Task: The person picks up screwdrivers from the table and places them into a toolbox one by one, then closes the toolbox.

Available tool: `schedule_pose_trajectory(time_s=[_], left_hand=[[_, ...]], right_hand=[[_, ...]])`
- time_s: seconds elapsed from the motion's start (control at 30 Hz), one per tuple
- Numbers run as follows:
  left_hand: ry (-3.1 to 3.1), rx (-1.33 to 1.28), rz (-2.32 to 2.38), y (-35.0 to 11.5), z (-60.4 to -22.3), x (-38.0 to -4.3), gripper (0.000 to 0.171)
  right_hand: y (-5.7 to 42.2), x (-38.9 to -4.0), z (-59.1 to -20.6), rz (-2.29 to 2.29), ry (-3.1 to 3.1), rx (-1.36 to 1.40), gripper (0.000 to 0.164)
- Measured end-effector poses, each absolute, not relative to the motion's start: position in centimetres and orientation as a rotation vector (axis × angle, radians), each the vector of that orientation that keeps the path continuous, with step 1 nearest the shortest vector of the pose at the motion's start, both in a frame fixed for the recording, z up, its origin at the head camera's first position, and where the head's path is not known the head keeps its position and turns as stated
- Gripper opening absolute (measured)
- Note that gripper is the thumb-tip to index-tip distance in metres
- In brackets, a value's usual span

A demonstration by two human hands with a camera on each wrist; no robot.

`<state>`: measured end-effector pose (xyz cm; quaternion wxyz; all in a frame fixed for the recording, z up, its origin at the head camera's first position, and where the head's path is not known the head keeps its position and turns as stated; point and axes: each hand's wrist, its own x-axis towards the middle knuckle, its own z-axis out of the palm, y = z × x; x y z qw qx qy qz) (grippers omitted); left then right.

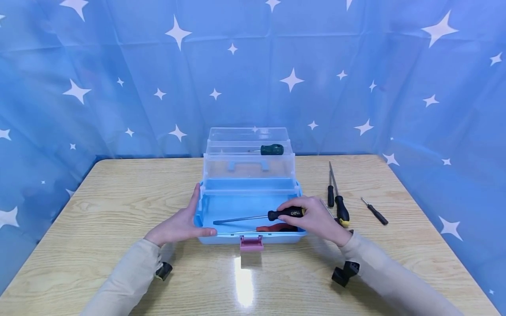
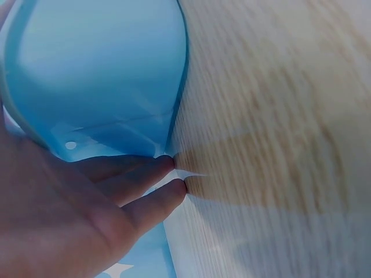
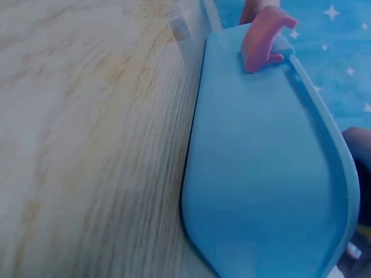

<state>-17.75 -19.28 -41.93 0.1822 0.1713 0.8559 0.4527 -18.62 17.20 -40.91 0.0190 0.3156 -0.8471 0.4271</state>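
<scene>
A light-blue toolbox stands on the table with its clear lid raised. My right hand grips a black deli screwdriver by its handle, over the box, its blade pointing left. Beneath it, a red-handled screwdriver lies along the front inside the box. My left hand rests on the box's left end, thumb along the front rim; in the left wrist view its straight fingers lie by the box wall. The right wrist view shows the box front and its pink latch, with the held screwdriver mostly hidden.
A green-handled screwdriver sits in the raised lid part. Right of the box lie a thin black screwdriver, a black-and-yellow one and a short one. Another shaft is partly hidden behind my right hand. A starry blue curtain hangs behind.
</scene>
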Motion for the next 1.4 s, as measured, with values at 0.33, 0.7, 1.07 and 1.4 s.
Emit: schedule_pose_trajectory(time_s=[0.33, 0.7, 1.07, 1.4], left_hand=[[2.38, 0.495, 1.333, -19.3, -42.0, -17.8, 0.129], [2.38, 0.481, 1.318, -19.3, -41.8, -17.5, 0.128], [2.4, 0.492, 1.299, -19.3, -41.7, -17.4, 0.128], [2.405, 0.467, 1.295, -19.3, -41.8, -17.4, 0.127]], right_hand=[[15.3, -19.3, -40.8, 1.096, -2.684, 1.146, 0.014], [16.0, -19.2, -40.6, 1.114, -2.692, 1.145, 0.014], [22.1, -18.9, -39.4, 1.167, -2.647, 0.871, 0.014], [25.8, -18.7, -39.0, 1.05, -2.69, 0.732, 0.014]])
